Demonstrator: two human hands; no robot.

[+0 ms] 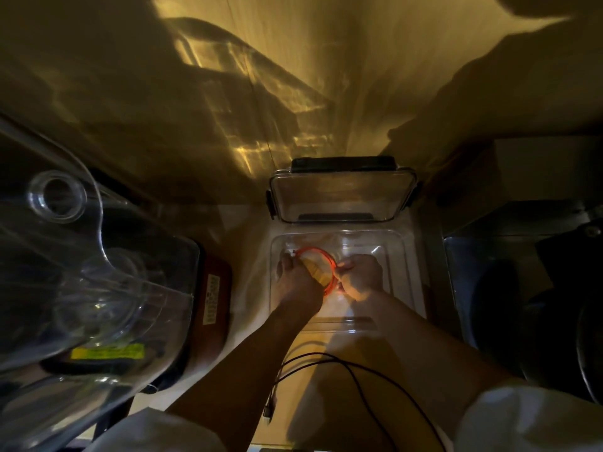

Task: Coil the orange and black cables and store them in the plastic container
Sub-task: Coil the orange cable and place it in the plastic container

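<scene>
**Orange coil going into the box, black cable still loose**

Nearest the camera, the black cable (355, 376) lies uncoiled on the counter (248, 230) in wide, slack loops, with one plug end (269, 409) resting close to the left forearm. It runs right under both arms, so the likeliest mishap is a sleeve (528, 419) or wrist catching a loop and dragging it off the edge when the arms pull back.

Further out, both forearms reach forward and converge over the open plastic container (404, 256). The left hand (295, 282) is closed on the left side of the orange cable (321, 256), knuckles up, near what looks like its connector end. The right hand (360, 277) is curled shut on the coil's right side, pinching the loops together. The coil sits low within the container's walls (whether it touches the floor I cannot tell).

The second risk is the coil itself: it looks springy, and nothing appears to tie it, so letting go with both hands at once could allow it to spring open and ride up over the rim. Dim light and glare on the clear plastic make the edges hard to judge.

Beyond the hands, the container's lid (339, 197) stands propped open against the wall (326, 76).
</scene>
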